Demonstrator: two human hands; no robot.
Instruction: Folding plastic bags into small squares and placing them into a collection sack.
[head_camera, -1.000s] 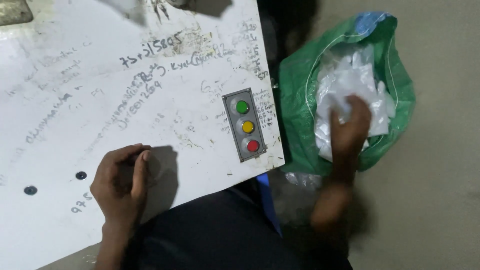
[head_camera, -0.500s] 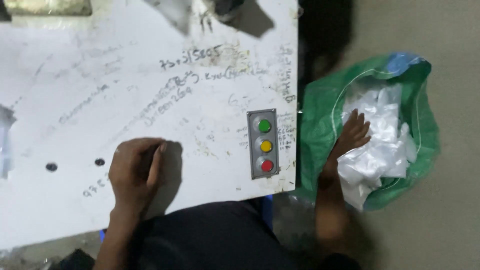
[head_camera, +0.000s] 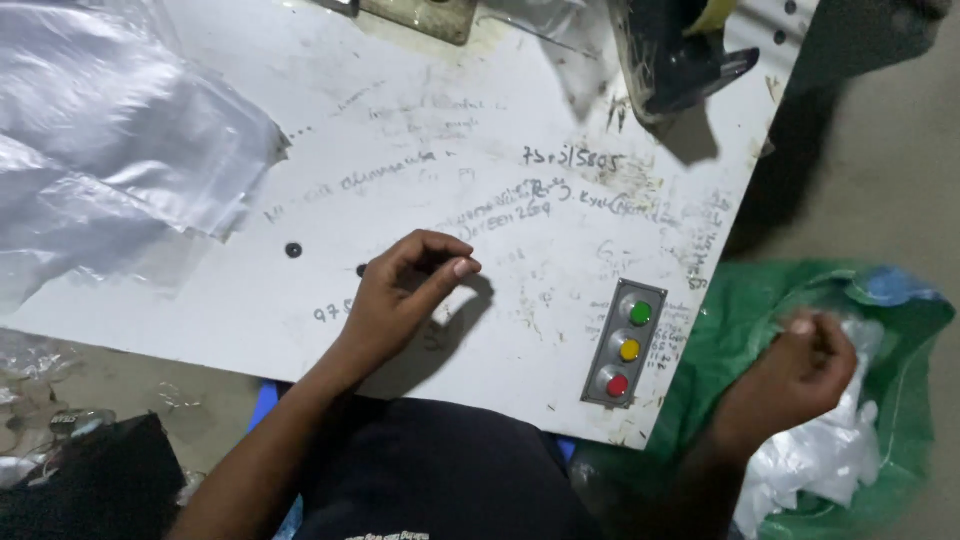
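Right hand (head_camera: 795, 370) closes on a clear plastic piece above the green sack (head_camera: 745, 330) off the table's (head_camera: 330, 120) right edge, while the left hand (head_camera: 405, 295) rests half-curled and empty near its front edge.

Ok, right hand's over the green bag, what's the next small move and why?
Probably lift the right hand toward the white table. Its fingers are curled over the white plastic in the green bag, though what they grip is unclear. The left hand rests on the table, fingertips pinched.

We see a white table (head_camera: 300, 300) scrawled with dark writing; near its right edge, a grey button panel (head_camera: 625, 343) with green, yellow, red buttons; a green sack (head_camera: 740, 330) holding white plastic (head_camera: 810, 460).
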